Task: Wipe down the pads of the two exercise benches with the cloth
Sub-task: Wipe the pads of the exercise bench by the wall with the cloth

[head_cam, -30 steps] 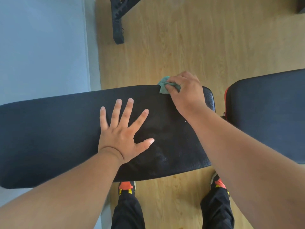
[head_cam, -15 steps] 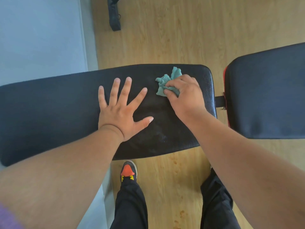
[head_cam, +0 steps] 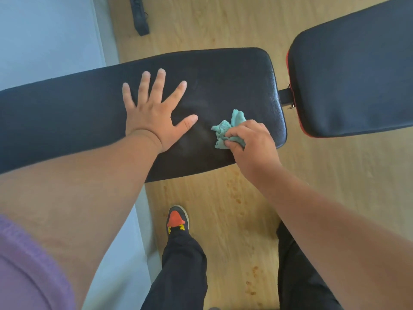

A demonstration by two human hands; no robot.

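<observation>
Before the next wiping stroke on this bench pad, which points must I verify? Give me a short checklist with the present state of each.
1. Cloth gripped in right hand: ok.
2. Cloth touching the long pad: ok.
3. Left hand flat on the pad, open, apart from the cloth: ok.
4. Pad surface under the left hand wiped: cannot tell.
5. Second pad wiped: cannot tell.
6. Foot planted on the floor: ok.

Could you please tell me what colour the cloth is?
The cloth is teal green, seen best in the head view.
</observation>
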